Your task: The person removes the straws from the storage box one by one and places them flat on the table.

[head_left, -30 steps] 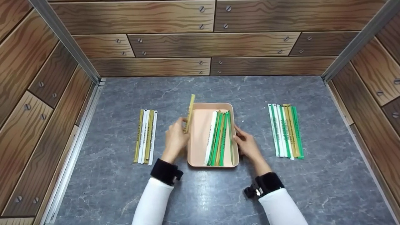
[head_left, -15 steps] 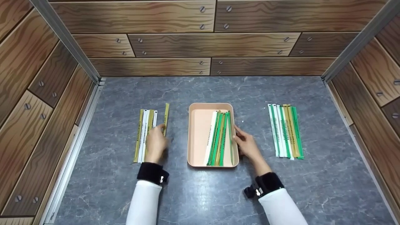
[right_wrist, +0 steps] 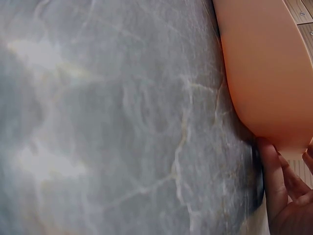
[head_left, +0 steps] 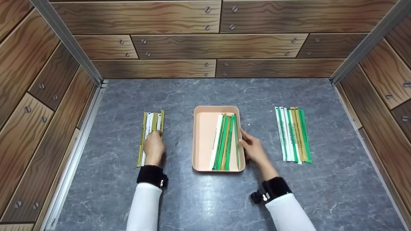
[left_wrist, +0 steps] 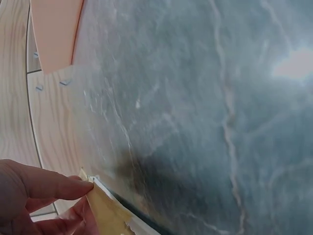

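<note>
1. Nearest the viewer, two white sleeves with dark wrist straps reach forward over the grey marbled desk (head_left: 205, 199).
2. The left hand (head_left: 153, 148) rests on the near half of the left row of strips (head_left: 148, 123), its fingers pinching a tan strip (head_left: 161, 120) that lies at the row's right edge, touching the white one beside it. The left wrist view shows the finger and thumb closed on the tan end (left_wrist: 105, 210).
3. The right hand (head_left: 253, 148) holds the right wall of the peach tray (head_left: 200, 138); its fingers curl against the rim, and the right wrist view shows a finger pressed to the tray's outer side (right_wrist: 271, 171).
4. Inside the tray, green, white and tan strips (head_left: 226, 141) lean bunched against the right wall, while the left half of the floor is bare.
5. Further right, well apart from the tray, a second row of strips (head_left: 292, 133) lies flat in green, white and tan.
6. Risk, as I judge it: the tan strip sits slightly forward of its neighbours, so letting go at an angle could leave it skewed or overlapping the white one. Dragging the hand back across the row could also fan the loose strips out of line.
7. A push from the right hand could slide the tray and tip the leaning bundle flat.
</note>
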Motion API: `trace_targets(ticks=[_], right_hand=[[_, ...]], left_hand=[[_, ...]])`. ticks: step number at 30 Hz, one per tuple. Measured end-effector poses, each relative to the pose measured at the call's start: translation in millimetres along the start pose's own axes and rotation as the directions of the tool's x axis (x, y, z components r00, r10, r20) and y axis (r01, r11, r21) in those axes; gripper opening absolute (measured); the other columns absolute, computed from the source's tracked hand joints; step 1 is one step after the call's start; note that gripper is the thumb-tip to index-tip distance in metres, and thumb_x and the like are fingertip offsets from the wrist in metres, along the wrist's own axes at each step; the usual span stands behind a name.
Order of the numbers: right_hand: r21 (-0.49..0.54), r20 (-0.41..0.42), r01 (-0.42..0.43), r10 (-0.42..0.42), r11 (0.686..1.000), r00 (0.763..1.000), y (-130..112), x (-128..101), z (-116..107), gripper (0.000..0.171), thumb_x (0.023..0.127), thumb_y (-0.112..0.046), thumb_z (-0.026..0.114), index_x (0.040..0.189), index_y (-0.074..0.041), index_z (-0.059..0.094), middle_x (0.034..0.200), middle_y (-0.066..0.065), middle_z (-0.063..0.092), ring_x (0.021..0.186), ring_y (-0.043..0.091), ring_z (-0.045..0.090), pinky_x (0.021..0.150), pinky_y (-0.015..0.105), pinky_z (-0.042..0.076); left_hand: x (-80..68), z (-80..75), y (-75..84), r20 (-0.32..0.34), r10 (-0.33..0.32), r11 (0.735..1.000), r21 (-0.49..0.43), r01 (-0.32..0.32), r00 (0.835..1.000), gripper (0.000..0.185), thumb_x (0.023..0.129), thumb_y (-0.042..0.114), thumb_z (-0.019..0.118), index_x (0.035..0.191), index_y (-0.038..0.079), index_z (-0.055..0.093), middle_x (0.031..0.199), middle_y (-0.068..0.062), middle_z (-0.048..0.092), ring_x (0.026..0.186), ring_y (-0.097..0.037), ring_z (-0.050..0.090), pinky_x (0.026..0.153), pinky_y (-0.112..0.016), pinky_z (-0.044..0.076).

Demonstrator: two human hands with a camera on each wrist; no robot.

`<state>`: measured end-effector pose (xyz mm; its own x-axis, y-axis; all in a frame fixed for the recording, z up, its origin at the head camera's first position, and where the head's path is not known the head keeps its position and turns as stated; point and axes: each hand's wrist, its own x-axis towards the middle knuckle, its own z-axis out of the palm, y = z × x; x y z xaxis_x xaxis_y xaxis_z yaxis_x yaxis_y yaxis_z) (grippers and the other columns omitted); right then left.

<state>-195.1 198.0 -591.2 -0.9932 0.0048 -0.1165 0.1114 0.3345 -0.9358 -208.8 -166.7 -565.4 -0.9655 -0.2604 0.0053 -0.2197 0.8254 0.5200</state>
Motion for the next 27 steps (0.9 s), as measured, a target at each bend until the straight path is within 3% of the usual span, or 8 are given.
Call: trace_targets(ticks=[12,15,18,23,27], right_hand=[[0.027,0.011,0.017,-0.017,1.0,1.0,0.6,-1.0,0.2,0.05,0.097,-0.004,0.058,0.145,-0.007,0.047,0.121,0.03,0.061,0.098,0.033,0.063,0.077,0.038,0.056],[0.022,0.014,0.015,-0.016,1.0,1.0,0.7,-0.6,-0.4,0.05,0.097,-0.005,0.059,0.145,-0.008,0.047,0.122,0.029,0.061,0.099,0.033,0.063,0.077,0.038,0.056],[0.016,0.011,0.024,-0.024,1.0,1.0,1.0,0.2,-0.4,0.05,0.096,-0.005,0.059,0.145,-0.009,0.047,0.123,0.029,0.061,0.099,0.033,0.064,0.079,0.038,0.056],[0.003,0.01,0.029,-0.029,1.0,1.0,1.0,0.1,-0.2,0.051,0.096,-0.004,0.06,0.145,-0.008,0.047,0.125,0.028,0.059,0.104,0.033,0.062,0.082,0.038,0.054],[-0.005,0.008,0.028,-0.028,1.0,1.0,1.1,0.1,-0.2,0.051,0.096,-0.005,0.06,0.145,-0.009,0.047,0.126,0.028,0.059,0.105,0.033,0.061,0.083,0.037,0.054]], left_hand=[[2.9,-0.7,-1.0,-0.007,-0.01,0.997,0.071,0.01,1.0,0.018,0.091,0.002,0.055,0.095,0.003,0.073,0.096,-0.027,0.068,0.085,-0.047,0.065,0.068,-0.058,0.051],[-1.4,-1.6,7.9,-0.025,0.034,0.999,0.037,-0.033,0.999,0.022,0.089,-0.001,0.055,0.101,0.003,0.073,0.099,-0.025,0.068,0.088,-0.045,0.066,0.069,-0.057,0.052],[-7.3,-0.4,22.9,-0.035,0.124,0.992,-0.028,-0.125,0.992,0.028,0.084,-0.004,0.057,0.107,0.002,0.073,0.103,-0.024,0.069,0.092,-0.043,0.066,0.073,-0.053,0.052],[-16.7,5.4,55.2,0.04,0.302,0.945,-0.145,-0.293,0.953,0.035,0.081,-0.003,0.062,0.115,-0.002,0.069,0.098,-0.02,0.07,0.091,-0.036,0.066,0.077,-0.046,0.054],[-24.2,13.6,78.8,0.173,0.41,0.904,-0.206,-0.374,0.895,0.033,0.088,0.003,0.065,0.122,0.0,0.065,0.094,-0.014,0.068,0.084,-0.026,0.065,0.072,-0.038,0.055]])
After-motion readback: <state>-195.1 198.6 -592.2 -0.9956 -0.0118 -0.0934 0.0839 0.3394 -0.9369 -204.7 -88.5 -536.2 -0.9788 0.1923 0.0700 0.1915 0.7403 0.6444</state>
